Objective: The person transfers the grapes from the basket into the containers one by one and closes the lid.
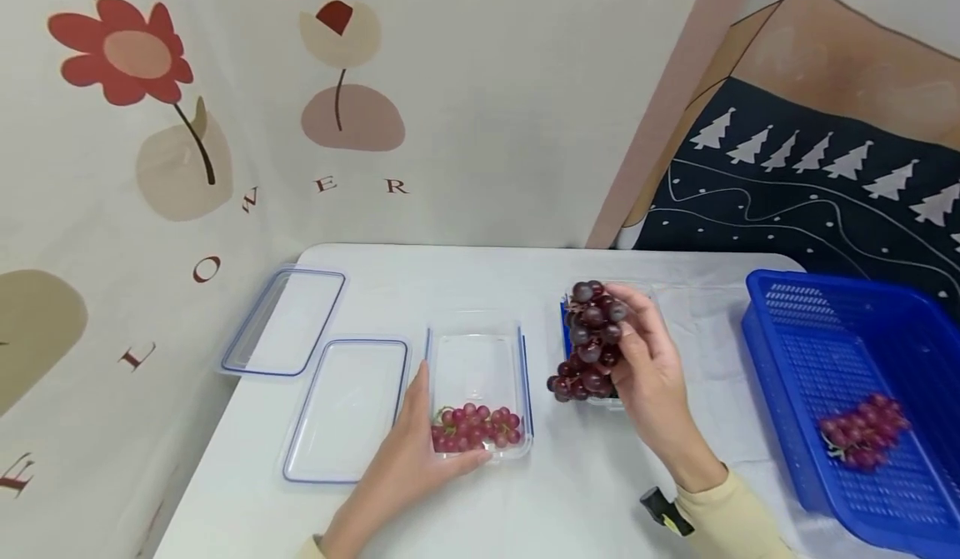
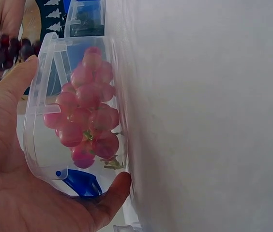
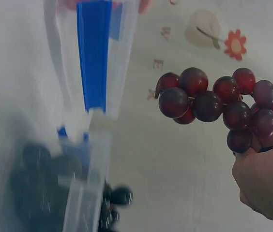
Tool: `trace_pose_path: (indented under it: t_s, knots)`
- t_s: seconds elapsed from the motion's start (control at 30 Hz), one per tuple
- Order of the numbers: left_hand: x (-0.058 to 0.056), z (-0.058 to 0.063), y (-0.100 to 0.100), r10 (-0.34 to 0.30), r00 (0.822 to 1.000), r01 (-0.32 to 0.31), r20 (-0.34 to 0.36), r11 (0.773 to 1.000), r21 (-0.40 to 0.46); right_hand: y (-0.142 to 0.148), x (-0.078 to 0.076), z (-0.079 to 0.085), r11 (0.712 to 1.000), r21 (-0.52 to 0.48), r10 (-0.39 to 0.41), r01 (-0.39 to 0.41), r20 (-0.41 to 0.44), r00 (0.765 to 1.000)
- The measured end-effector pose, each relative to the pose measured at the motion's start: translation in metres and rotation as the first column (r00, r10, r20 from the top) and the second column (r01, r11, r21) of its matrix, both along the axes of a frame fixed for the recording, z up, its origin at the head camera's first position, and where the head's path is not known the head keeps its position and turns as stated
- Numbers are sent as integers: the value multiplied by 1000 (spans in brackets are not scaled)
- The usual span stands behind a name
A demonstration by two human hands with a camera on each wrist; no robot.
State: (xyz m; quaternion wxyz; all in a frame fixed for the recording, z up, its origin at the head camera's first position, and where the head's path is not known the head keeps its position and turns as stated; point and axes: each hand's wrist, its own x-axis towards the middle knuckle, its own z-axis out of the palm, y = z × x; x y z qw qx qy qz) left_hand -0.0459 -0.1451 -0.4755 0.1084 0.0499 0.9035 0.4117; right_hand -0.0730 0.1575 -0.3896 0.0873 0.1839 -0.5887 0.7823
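Note:
My right hand (image 1: pixel 654 376) holds a bunch of dark purple grapes (image 1: pixel 592 334) over a second clear plastic container (image 1: pixel 611 403). Through that container's wall, the right wrist view shows dark round grapes (image 3: pixel 39 179) inside. My left hand (image 1: pixel 412 442) grips the near left corner of another clear container (image 1: pixel 476 351), its fingers along the side and its thumb across the front. Inside it, at the near end, lies a small bunch of pinkish-red grapes (image 2: pixel 85 104). A blue side clip (image 2: pixel 81 182) shows beside the left palm.
Two clear lids with blue rims lie on the left, the nearer lid (image 1: pixel 348 409) beside my left hand and the farther lid (image 1: pixel 288 321) at the table's edge. At the right, a blue basket (image 1: pixel 780 409) has a bunch of red grapes (image 1: pixel 866 431) in it.

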Motion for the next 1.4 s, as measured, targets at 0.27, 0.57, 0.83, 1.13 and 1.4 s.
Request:
trace_pose_path:
  t_s: [0.27, 0.57, 0.83, 1.13, 1.4]
  knots:
    - [-1, -2, 0, -6, 999, 6, -40, 1000, 8, -33, -6, -11, 995, 88, 35, -35, -3, 999]
    - [0, 1, -2, -8, 998, 8, -58, 1000, 10, -57, -19, -26, 989, 100, 106, -107, 17, 994]
    - [3, 1, -2, -8, 997, 10, -79, 1000, 18, -66, -31, -45, 964, 265, 49, -39, -30, 998]
    - [4, 1, -2, 0, 997, 0, -71, 1000, 8, -69, -36, -52, 840, 539, 27, 60, -152, 988]
    - [5, 2, -2, -9, 998, 11, -67, 1000, 24, -83, -46, -60, 556, 825, 244, 95, -271, 931]
